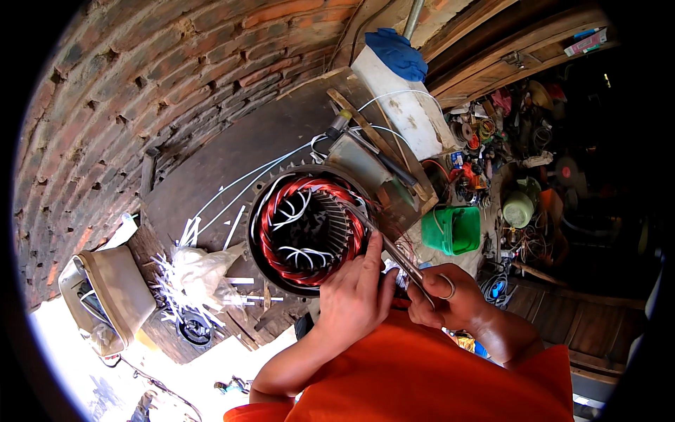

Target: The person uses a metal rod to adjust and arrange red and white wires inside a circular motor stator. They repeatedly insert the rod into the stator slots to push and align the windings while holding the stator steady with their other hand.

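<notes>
A round motor stator (256,264) stands in front of me on the worktable, its opening facing up. Thick red wire windings (271,211) ring its inside, and several white sleeved leads (294,211) curl over the bore. My right hand (453,299) grips a pair of metal scissors (397,254) by the handle loops. Its long blades slant up and left to the right side of the windings. My left hand (351,299) lies on the near right part of the stator, index finger stretched out beside the blades. Its lower fingertips are partly hidden.
Left of the stator lie a clear plastic bag (200,271) and scattered white strips (169,281), near an open beige container (123,288). A wooden bar (380,144) and cables lie behind. At right stand a green bucket (436,228) and cluttered parts. A brick wall (140,91) borders the left.
</notes>
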A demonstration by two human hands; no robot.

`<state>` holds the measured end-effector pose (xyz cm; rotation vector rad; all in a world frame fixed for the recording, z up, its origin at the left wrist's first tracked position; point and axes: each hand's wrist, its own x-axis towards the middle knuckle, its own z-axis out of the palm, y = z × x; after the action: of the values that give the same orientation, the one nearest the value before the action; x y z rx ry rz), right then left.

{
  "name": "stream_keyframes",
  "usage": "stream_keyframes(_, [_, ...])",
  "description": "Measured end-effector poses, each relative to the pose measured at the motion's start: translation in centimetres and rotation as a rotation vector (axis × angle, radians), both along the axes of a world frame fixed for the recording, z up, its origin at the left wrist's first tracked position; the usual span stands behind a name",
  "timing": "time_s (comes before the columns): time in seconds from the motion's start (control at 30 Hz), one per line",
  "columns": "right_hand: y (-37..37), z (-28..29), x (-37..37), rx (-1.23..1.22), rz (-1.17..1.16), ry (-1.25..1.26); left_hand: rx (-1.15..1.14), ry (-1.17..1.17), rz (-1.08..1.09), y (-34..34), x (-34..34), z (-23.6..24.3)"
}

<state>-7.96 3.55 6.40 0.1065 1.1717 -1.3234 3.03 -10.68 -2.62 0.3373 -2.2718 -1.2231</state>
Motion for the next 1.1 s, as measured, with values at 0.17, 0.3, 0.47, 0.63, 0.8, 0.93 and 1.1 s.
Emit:
stream_keyframes(0.17, [-1.1,0.5,-0.1,0.075,0.017,0.012,0.047,-0.073,0.016,0.1,0.1,0.3])
stream_keyframes(0.3, [-2.0,0.9,-0.3,0.106,0.043,0.047,0.040,-0.042,0.048,0.1,0.0,-0.2])
stream_keyframes(0.47, [-2.0,0.9,-0.9,0.107,0.071,0.050,0.033,-0.022,0.071,0.2,-0.2,-0.4])
stream_keyframes(0.63, [-2.9,1.2,-1.1,0.139,0.089,0.058,0.050,-0.037,0.085,0.2,-0.3,-0.4])
stream_keyframes(0.8, [-3.7,1.7,-2.2,0.197,0.200,0.131,0.045,-0.027,0.112,0.3,-0.4,-0.4])
stream_keyframes(0.93, [-3.8,3.0,-3.5,0.375,0.434,0.037,0.009,-0.021,0.085,0.3,0.3,-0.2])
stream_keyframes(1.1, [-3.3,3.8,-3.8,0.340,0.376,0.158,0.018,-0.019,0.104,0.4,-0.8,1.3])
